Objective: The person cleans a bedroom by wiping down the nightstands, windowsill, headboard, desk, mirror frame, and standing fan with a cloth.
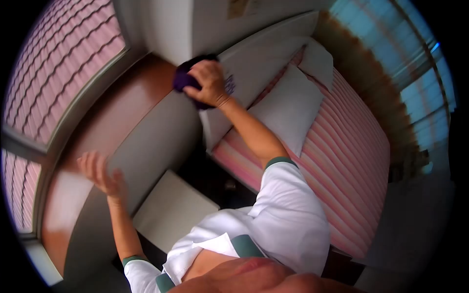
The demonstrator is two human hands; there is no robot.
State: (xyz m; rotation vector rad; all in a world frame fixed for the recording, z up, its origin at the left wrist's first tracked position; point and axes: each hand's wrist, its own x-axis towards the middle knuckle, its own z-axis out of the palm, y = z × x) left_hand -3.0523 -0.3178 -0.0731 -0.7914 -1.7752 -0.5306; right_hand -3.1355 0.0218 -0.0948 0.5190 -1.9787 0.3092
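A dark purple cloth [183,79] is bunched under my right hand [209,84], whose fingers curl over it at the corner where the brown window sill meets the wall and the bed's headboard. Part of the cloth is hidden by the hand. My left hand [101,173] is raised above the window sill [117,105] with its fingers spread and nothing in them; it is slightly blurred.
A bed with a pink striped cover [337,171], white pillows [288,105] and a pale headboard [264,44] lies to the right. A pale, flat-topped piece of furniture [173,210] stands below the sill. The window [68,58] is at the left, curtains [361,73] at the right.
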